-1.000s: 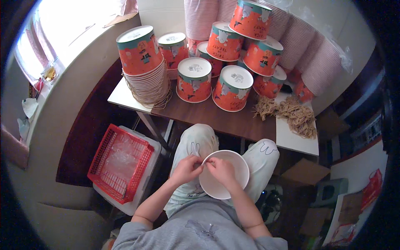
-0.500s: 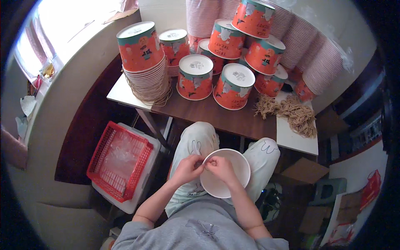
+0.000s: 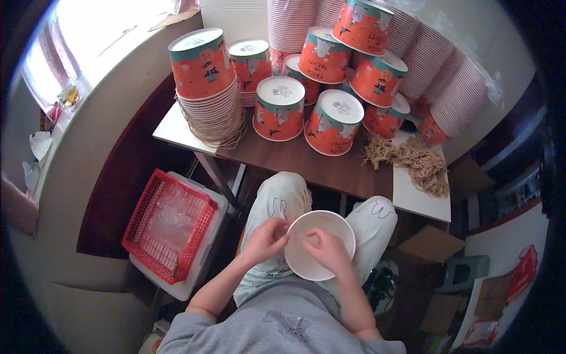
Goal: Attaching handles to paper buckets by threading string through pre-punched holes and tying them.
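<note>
Bucket [image 3: 320, 245] sits on the lap, open side up, white inside. Left hand [image 3: 264, 241] pinches its rim; right hand [image 3: 328, 251] curls over the rim, fingers [image 3: 311, 238] inside. It looks light and easy to squash, so hold the stiff rim.

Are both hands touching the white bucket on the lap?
Touching. The head view shows the left hand gripping the white bucket's near rim, and the right hand lying over its opening, fingers inside.
</note>
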`<move>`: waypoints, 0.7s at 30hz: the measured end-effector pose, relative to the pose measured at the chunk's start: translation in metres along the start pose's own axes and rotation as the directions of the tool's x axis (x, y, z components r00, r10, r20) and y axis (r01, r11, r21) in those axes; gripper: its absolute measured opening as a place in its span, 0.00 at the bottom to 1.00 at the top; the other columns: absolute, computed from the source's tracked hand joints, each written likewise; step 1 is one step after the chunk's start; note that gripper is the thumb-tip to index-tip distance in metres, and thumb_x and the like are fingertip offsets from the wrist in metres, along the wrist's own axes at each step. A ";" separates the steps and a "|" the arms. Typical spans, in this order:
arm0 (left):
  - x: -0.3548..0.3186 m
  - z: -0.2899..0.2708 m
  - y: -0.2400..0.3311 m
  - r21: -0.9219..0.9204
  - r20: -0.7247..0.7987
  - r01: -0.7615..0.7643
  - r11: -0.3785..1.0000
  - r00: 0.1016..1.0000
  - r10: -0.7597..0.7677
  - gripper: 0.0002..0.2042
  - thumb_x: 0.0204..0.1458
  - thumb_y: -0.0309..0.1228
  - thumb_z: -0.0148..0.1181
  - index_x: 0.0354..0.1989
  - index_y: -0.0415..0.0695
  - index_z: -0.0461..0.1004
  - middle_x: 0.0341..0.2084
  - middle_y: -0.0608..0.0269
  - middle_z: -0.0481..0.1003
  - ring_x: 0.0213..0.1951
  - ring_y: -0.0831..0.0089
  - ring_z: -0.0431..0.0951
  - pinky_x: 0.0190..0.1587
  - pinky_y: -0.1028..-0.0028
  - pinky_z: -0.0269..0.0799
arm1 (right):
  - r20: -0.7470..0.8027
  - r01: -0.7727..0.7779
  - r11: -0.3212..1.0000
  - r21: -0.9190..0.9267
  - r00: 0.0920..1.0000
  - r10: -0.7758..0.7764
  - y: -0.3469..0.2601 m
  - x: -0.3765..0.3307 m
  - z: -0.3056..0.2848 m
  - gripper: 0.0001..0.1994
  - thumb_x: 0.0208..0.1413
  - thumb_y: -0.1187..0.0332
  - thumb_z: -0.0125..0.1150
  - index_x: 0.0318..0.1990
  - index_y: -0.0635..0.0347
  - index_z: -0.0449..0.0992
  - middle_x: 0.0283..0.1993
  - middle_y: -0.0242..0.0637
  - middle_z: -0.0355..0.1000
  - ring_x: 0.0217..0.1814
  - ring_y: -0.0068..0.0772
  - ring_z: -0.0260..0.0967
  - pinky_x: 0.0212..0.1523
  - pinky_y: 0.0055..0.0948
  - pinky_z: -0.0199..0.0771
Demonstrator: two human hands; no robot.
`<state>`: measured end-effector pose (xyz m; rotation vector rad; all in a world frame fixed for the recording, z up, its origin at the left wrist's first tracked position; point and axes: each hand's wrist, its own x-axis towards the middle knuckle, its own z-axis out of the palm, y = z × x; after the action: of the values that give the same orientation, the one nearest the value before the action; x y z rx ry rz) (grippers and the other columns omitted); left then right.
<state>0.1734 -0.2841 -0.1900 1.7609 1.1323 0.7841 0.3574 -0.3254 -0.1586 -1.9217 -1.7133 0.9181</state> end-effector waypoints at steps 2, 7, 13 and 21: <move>-0.004 0.002 0.007 0.134 -0.067 -0.058 0.989 0.995 0.067 0.13 0.42 0.30 0.58 0.36 0.39 0.69 0.29 0.55 0.72 0.26 0.66 0.73 0.28 0.72 0.69 | 0.095 -0.006 0.993 0.119 0.996 -0.006 -0.004 -0.013 -0.021 0.10 0.46 0.67 0.57 0.37 0.59 0.72 0.17 0.32 0.65 0.19 0.21 0.63 0.22 0.24 0.64; -0.027 0.025 0.022 -0.227 0.342 0.249 0.942 0.925 -0.162 0.11 0.49 0.35 0.55 0.37 0.41 0.72 0.25 0.63 0.74 0.21 0.77 0.70 0.21 0.77 0.65 | 0.006 0.155 0.951 0.267 0.987 -0.162 0.006 -0.032 -0.031 0.08 0.49 0.71 0.53 0.36 0.62 0.70 0.21 0.36 0.67 0.22 0.22 0.65 0.24 0.23 0.65; -0.034 0.061 0.019 -0.723 0.552 0.649 0.237 0.749 -0.368 0.10 0.52 0.37 0.51 0.30 0.45 0.74 0.23 0.73 0.71 0.21 0.85 0.63 0.21 0.85 0.56 | 0.113 0.184 0.970 0.158 0.973 -0.203 -0.001 -0.054 -0.022 0.08 0.53 0.69 0.48 0.39 0.60 0.62 0.29 0.47 0.71 0.32 0.48 0.70 0.31 0.40 0.69; -0.010 0.026 0.023 -0.898 0.330 0.404 0.177 0.882 -0.338 0.07 0.51 0.32 0.53 0.31 0.42 0.74 0.21 0.73 0.69 0.19 0.88 0.61 0.18 0.86 0.51 | 0.065 0.257 0.959 0.122 0.962 -0.266 0.005 -0.066 -0.031 0.07 0.50 0.73 0.51 0.35 0.61 0.63 0.25 0.42 0.70 0.26 0.40 0.71 0.26 0.32 0.69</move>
<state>0.2003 -0.3073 -0.1805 0.3831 0.6775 0.8167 0.3808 -0.3870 -0.1272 -1.5586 -1.8641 0.9784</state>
